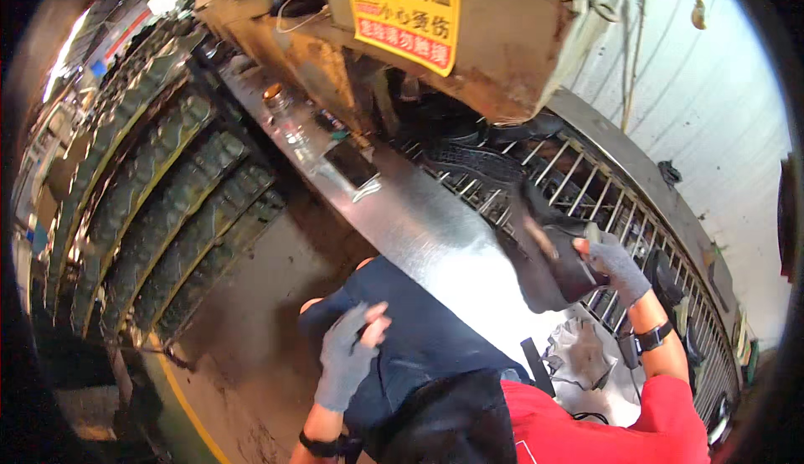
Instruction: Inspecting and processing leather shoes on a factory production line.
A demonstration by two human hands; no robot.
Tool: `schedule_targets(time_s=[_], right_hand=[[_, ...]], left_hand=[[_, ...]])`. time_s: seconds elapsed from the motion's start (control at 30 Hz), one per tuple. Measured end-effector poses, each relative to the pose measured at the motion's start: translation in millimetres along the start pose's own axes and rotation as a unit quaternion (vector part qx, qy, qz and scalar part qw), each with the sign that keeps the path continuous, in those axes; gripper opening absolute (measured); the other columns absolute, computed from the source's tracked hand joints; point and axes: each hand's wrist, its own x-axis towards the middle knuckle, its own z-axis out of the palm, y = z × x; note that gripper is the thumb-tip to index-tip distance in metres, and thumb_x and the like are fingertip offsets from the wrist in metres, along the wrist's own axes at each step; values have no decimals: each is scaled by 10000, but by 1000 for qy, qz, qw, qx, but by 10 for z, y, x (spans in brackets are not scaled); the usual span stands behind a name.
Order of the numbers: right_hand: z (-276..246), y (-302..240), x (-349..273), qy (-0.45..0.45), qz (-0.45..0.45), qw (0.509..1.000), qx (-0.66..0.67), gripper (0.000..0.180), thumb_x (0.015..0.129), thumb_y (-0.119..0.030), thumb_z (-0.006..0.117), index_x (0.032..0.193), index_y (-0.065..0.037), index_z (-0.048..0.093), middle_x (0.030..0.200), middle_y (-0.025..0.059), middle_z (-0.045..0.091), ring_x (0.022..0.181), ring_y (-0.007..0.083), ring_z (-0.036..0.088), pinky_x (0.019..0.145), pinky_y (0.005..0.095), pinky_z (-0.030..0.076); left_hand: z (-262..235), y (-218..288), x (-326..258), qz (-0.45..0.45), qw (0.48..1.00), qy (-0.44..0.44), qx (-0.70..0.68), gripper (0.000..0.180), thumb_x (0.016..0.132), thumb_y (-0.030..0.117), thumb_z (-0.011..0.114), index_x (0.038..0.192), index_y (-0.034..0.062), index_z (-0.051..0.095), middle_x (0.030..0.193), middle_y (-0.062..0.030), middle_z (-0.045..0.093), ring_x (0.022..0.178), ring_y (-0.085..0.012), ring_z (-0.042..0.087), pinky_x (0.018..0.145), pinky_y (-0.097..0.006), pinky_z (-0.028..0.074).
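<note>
A dark boot (pixel 544 255), partly smeared by motion, leans over the edge between the metal worktop and the slatted rack. My right hand (pixel 615 267), in a grey glove with bare fingertips, is closed on the boot's upper rim. Beyond the boot, a dark patterned shoe sole (pixel 473 162) lies on the rack bars. My left hand (pixel 352 351), gloved the same way, hovers over my dark-clothed lap. Its fingers are loosely bent and somewhat apart, with nothing seen in them.
The shiny worktop (pixel 410 221) carries a dark phone-like slab (pixel 352 162) and an orange-capped bottle (pixel 274 94). A crumpled grey piece (pixel 578 353) lies near my right side. A metal housing (pixel 519 45) overhangs the slatted rack (pixel 620 183). Tiered shelves (pixel 159 204) of dark objects stand left.
</note>
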Motion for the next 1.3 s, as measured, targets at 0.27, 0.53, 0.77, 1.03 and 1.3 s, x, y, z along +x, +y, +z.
schedule_targets(time_s=[0.27,0.53,0.77,1.03,1.3], right_hand=[[-528,80,-206,291,-80,752,-586,557,828,-308,817,1313,-95,646,1313,228,669,1220,399,642,1025,457,517],[1230,-570,1032,79,-466,794,-382,406,924,-406,724,1158,-75,736,1545,269,509,1422,471,472,1193,529,387],[1185,23,1678,138,-357,651,-656,677,750,-543,822,1271,-131,690,1455,240,598,1412,405,491,1212,573,315],[1887,-1958,-672,-309,-216,910,172,350,886,-278,813,1128,-77,660,1052,40,666,969,191,640,879,342,542],[1769,-1614,868,-174,-487,817,-256,787,849,-349,882,1471,-2,548,1251,182,692,1152,332,692,973,439,564]], left_hand=[[-240,-588,-469,-48,985,155,-52,253,1055,157,602,1193,6,752,930,-51,735,746,-83,611,668,-240,491],[-179,-631,12,22,992,-10,-126,342,1075,199,601,1336,-13,661,1090,-83,744,939,-139,694,857,-276,570],[-105,-149,-376,34,999,21,-19,355,1064,292,660,1314,41,695,1161,-84,744,1077,-154,665,934,-322,545],[634,62,50,319,937,-9,143,798,998,381,724,1638,102,337,1527,-101,454,1388,-253,452,1146,-355,408],[337,-819,-13,-41,977,-117,-176,441,990,195,719,1392,41,628,1284,-50,688,1181,-158,608,1077,-321,477]])
